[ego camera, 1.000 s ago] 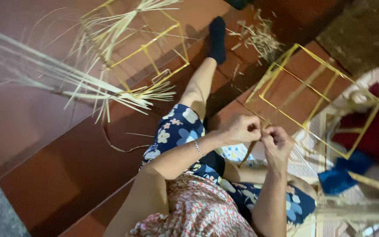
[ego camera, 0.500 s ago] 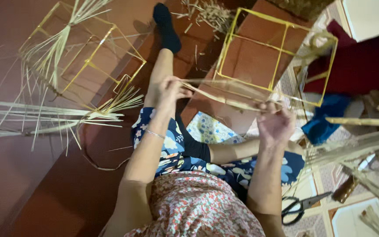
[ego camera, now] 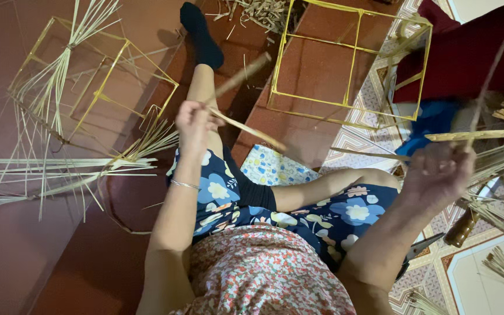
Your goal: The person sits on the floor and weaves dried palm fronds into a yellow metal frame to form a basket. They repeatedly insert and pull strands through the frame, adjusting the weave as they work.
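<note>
Bamboo strip now stretches wider between left hand and right hand.

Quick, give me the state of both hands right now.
Left hand: closed on one end of a thin bamboo strip.
Right hand: closed, blurred; it seems to grip the strip's other end, but that cannot be told for sure.

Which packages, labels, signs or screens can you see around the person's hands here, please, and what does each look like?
None in view: no package, label, sign or screen. The left hand and right hand hold thin bamboo strips, with a yellow strip frame on the floor beyond.
</note>
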